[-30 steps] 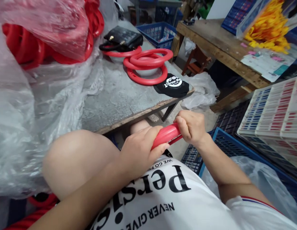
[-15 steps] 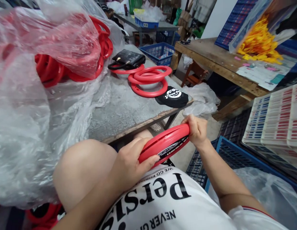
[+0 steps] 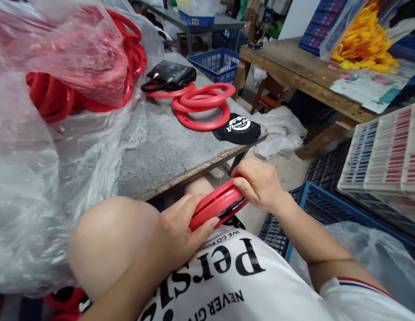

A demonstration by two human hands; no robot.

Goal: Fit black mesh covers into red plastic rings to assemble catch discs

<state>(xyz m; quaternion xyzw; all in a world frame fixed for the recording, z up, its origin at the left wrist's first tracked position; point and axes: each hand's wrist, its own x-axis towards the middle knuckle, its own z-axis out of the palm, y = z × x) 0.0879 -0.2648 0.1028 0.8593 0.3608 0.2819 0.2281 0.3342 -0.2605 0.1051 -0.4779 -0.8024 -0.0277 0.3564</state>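
I hold a red plastic ring (image 3: 217,206) with black printed fabric stretched inside it, edge-on above my lap. My left hand (image 3: 180,232) is closed around its near end. My right hand (image 3: 257,183) is closed over its far end, fingers pressing on the rim. On the grey table (image 3: 167,147) in front lie three loose red rings (image 3: 202,104) and a black fabric disc (image 3: 239,128) printed with white lettering. A clear plastic bag (image 3: 60,58) full of red rings sits at the table's left.
A black handbag (image 3: 169,75) lies behind the loose rings. Blue crates (image 3: 314,205) and a stack of white trays (image 3: 384,160) stand at my right. A wooden bench (image 3: 304,76) carries yellow parts (image 3: 366,44) and papers. A blue basket (image 3: 221,62) stands beyond.
The ring tilted up and showed its face half a second ago, then came back edge-on. My right hand has slid from the far rim back over the ring's top.
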